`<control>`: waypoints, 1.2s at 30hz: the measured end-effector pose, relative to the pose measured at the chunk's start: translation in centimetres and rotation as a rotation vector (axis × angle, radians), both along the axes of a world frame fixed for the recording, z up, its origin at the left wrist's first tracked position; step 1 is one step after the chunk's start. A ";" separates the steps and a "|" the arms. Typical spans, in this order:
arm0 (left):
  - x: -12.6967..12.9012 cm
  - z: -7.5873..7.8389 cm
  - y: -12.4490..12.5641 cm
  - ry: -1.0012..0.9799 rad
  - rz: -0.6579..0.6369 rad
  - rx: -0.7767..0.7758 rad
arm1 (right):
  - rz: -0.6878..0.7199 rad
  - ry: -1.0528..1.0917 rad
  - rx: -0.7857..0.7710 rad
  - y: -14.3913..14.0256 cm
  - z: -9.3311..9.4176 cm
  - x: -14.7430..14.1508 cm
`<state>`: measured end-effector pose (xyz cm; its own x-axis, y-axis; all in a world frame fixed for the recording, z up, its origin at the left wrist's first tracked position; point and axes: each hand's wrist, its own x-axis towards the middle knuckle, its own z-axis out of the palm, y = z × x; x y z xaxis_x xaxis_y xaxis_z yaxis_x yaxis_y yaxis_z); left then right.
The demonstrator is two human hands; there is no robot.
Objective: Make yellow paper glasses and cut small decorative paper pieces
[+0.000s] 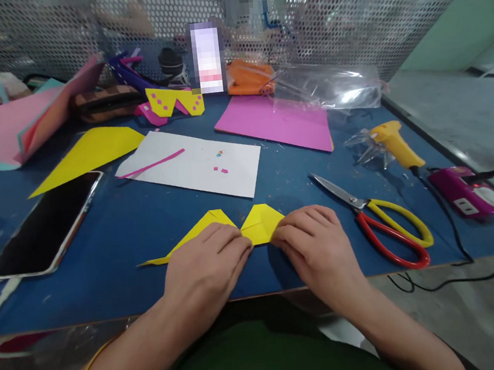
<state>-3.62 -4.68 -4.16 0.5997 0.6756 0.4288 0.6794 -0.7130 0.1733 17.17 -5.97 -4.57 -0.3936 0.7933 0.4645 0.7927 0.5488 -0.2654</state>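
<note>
A folded yellow paper cutout (260,222) lies low over the blue table, close to its front edge. It has two lobes with a notch between them, and a narrow tail sticks out to the left. My left hand (208,257) is closed on its middle, fingertips pressed together near the notch. At the right end, my right hand (317,239) pinches the edge of the paper. Both hands cover parts of the cutout. Beyond it is a white sheet (201,169) bearing a magenta paper strip (156,162) and small paper bits.
Scissors (372,219) lie open-bladed on the right, near a yellow glue gun (395,140) and a purple power box (468,191). A charging phone (48,229) and yellow paper (93,151) lie left. Behind are a yellow paper mask (174,103) and pink sheet (280,122).
</note>
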 end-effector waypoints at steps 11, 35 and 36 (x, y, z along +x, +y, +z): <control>0.1 0.1 0.3 -0.142 0.077 -0.136 | -0.076 0.177 -0.193 0.6 0.2 -0.1; 1.0 0.9 0.7 -0.058 0.201 -0.230 | -0.168 0.130 -0.363 1.2 1.0 -0.8; 1.1 0.9 0.8 -0.054 0.211 -0.233 | -0.170 0.129 -0.366 1.2 1.0 -0.8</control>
